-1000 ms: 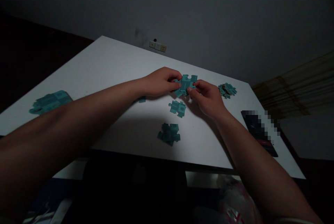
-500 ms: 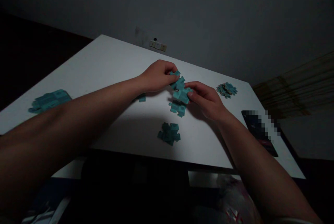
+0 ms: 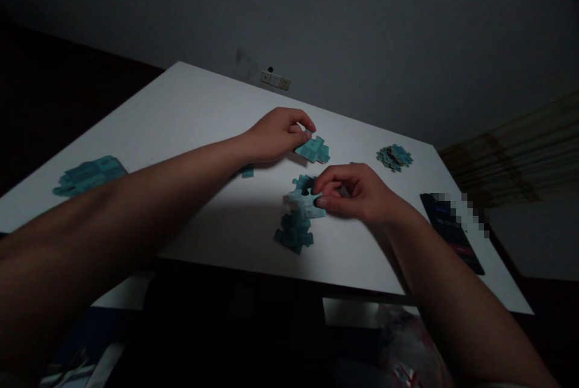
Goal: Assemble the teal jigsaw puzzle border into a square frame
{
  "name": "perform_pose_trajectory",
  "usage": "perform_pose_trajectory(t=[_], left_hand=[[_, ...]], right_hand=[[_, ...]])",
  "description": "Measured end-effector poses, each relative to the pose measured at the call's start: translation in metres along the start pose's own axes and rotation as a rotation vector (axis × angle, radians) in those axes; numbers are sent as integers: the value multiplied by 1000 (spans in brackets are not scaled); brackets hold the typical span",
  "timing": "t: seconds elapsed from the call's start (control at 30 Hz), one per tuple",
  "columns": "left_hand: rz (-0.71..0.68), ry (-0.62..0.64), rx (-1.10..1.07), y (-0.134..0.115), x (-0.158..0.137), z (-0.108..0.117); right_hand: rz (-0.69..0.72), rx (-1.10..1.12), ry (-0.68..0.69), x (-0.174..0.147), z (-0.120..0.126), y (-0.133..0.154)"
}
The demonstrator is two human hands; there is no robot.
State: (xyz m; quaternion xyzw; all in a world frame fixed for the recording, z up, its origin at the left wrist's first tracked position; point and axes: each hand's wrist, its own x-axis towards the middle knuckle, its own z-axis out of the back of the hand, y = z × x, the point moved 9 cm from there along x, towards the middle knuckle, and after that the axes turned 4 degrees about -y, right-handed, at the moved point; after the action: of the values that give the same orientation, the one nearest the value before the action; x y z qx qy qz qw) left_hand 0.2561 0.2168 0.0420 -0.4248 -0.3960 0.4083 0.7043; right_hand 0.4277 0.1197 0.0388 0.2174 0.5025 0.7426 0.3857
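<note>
My left hand [image 3: 283,133] pinches the near edge of some teal jigsaw pieces [image 3: 315,149], which look joined or overlapped, just above the table. Lower and to the right, my right hand [image 3: 355,194] grips a single jigsaw piece [image 3: 307,206], smeared by motion, between thumb and fingers. Behind that piece another teal piece [image 3: 302,183] shows in part. Just below it lies a small pile of darker teal pieces [image 3: 294,236]. Part of one more piece [image 3: 247,171] pokes out beneath my left wrist.
The white table [image 3: 217,219] carries a flat teal stack [image 3: 93,175] at the left, partly behind my left forearm. A heap of loose pieces [image 3: 394,157] lies at the far right. A dark phone-like slab [image 3: 452,234] rests near the right edge. A wall socket [image 3: 275,79] is behind.
My hands have moved apart. The right one has come down towards me with its piece, over the small pile; the left keeps its pieces near the same spot.
</note>
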Motion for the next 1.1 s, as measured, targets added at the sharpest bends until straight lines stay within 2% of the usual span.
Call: perform_pose_trajectory(t=[0.17, 0.37, 0.63, 0.7, 0.83, 0.9, 1.0, 1.1], left_hand=[[-21, -7, -4, 2, 3, -2], [-3, 13, -10, 4, 1, -5], [-76, 30, -12, -2, -2, -7], [-89, 15, -6, -3, -1, -6], [-86, -32, -12, -3, 1, -1], [-68, -44, -28, -4, 1, 0], [-33, -38, -62, -5, -1, -2], [-24, -16, -90, -9, -3, -4]], right_hand=[[-31, 14, 181, -4, -18, -6], [-38, -47, 177, -6, -19, -9], [-21, -122, 169, -6, -14, 1], [19, -163, 92, -2, -4, 3], [107, -229, -313, 5, 35, 5], [115, -228, -455, 5, 48, 0], [95, -221, -541, 6, 56, -10], [85, -217, -552, 7, 56, -18]])
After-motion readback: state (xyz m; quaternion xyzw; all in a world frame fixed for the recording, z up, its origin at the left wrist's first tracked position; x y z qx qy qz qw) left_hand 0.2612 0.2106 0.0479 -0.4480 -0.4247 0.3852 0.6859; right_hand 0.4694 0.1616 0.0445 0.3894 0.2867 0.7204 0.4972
